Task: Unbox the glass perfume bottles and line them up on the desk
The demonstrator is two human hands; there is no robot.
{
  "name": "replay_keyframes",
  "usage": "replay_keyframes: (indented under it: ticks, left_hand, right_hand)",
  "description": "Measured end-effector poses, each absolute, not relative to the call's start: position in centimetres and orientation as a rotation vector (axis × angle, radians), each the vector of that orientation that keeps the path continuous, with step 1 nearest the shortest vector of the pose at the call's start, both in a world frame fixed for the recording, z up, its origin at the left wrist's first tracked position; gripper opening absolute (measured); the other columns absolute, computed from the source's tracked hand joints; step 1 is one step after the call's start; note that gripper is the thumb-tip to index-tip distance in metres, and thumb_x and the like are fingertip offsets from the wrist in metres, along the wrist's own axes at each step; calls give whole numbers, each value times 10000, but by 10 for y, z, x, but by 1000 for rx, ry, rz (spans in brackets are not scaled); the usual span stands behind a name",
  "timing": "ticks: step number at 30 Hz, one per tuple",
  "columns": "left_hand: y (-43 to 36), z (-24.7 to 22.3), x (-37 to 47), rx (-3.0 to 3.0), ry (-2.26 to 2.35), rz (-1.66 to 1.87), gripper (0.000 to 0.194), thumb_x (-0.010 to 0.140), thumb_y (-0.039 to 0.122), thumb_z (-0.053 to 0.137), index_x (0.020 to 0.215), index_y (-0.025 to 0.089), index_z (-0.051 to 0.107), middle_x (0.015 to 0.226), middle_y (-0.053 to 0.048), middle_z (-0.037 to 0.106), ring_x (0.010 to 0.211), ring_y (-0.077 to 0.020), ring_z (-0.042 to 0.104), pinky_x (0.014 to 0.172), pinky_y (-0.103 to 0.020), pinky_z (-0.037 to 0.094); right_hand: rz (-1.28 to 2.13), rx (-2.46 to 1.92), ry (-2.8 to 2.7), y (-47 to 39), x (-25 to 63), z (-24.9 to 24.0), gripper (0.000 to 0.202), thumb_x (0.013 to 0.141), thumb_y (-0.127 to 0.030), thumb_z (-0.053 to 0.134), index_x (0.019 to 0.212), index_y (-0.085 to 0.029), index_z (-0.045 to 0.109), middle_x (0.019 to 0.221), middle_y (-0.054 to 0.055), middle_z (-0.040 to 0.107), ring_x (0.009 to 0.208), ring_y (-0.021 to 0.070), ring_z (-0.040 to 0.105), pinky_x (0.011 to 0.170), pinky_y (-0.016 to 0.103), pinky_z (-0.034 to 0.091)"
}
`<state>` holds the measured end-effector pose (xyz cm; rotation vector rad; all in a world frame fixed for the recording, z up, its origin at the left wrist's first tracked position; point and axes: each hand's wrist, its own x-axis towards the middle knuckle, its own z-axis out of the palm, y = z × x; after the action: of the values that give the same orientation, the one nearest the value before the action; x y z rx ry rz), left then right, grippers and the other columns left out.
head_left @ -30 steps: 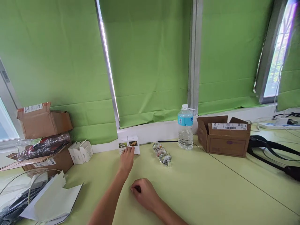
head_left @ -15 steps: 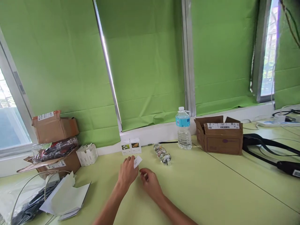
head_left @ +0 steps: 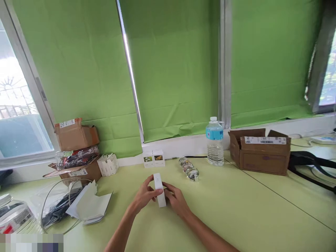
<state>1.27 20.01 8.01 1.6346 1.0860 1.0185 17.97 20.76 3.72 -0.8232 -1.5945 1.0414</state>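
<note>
A small white box (head_left: 160, 190) stands out between my two hands, low in the middle of the head view. My left hand (head_left: 146, 193) grips it from the left, thumb across its near face. On the right side, my right hand (head_left: 176, 200) has its fingers curled against the same box. Beyond them, two small white boxes with pictures, one with a white flower print (head_left: 148, 159) and one with a yellow print (head_left: 158, 158), stand side by side near the wall. To their right lies a row of shiny round tins (head_left: 189, 168) in clear wrap.
A water bottle (head_left: 215, 141) and an open brown carton (head_left: 264, 159) stand at the back right. Stacked cartons (head_left: 76, 135), white boxes (head_left: 108, 165), folded white card (head_left: 89, 204) and bagged cables occupy the left. A black strap (head_left: 309, 164) lies far right.
The view has shifted left. The white box now shows its long narrow side, upright between my hands, and my right hand has come against it.
</note>
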Motion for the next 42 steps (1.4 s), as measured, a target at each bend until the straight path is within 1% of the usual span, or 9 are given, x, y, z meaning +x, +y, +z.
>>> replay_keyframes:
  ticks: [4,10,14,18,23,28,32,37,42]
  left_hand:
    - [193,73,10,1680,1176,1168,678,656,487,739,1240,223,516,1265,-103,532,768,-154,584,600,-259,480]
    - [184,64,6,1758,1348,1289,716,613,486,762,1225,210,515,1186,-99,578,951,-237,571,796,-357,478]
    - [176,61,5,1760,1242,1338,668,642,439,758,1208,204,491,1170,-86,586,1098,-258,532,952,-407,412]
    - [172,60,9,1728,1087,1331,572,705,389,717,1180,197,463,1070,-63,615,992,-221,579,885,-368,456]
    - [170,60,13,1806,1169,1332,566,710,392,701,1193,205,472,1028,-46,633,951,-215,589,876,-357,461]
    - [164,68,16,1910,1384,1305,595,672,421,710,1190,226,491,1062,-51,638,943,-232,596,814,-347,481]
    - [158,74,17,2019,1511,1266,643,640,433,723,1207,258,474,1138,-52,608,943,-235,600,771,-338,481]
    - [156,74,21,2097,1600,1253,646,629,361,723,1210,275,453,1096,-35,598,947,-227,588,771,-323,474]
    - [154,73,27,2217,1606,1196,669,610,357,728,1213,275,449,1048,-35,589,953,-248,572,805,-353,460]
  right_hand:
    - [1112,-817,-1604,209,181,44,549,863,-583,397,943,-121,681,871,85,674,839,234,573,781,339,451]
    - [1245,-805,-1650,209,182,53,497,831,-601,469,725,-142,629,753,35,624,770,196,548,749,306,425]
    - [1420,-846,-1642,204,183,58,489,825,-602,484,762,-143,641,776,38,626,766,196,566,711,305,445]
    - [1535,-844,-1655,202,184,66,488,830,-584,496,933,-140,669,832,54,645,824,217,591,723,332,478]
    - [1549,-888,-1729,202,189,81,475,842,-533,508,1073,-144,653,929,77,661,848,217,606,717,339,502]
    - [1367,-969,-1904,198,191,97,365,851,-435,506,1049,-163,649,922,59,661,796,185,591,636,268,475]
    - [1034,-1077,-2100,189,184,115,253,835,-339,483,863,-154,653,795,24,636,691,139,531,578,218,395]
    - [649,-1301,-2284,183,179,137,156,732,-239,503,596,-164,515,586,-22,526,566,97,414,498,212,269]
    - [588,-1306,-2400,186,186,142,171,645,-222,527,534,-180,404,499,-55,378,527,88,292,456,225,191]
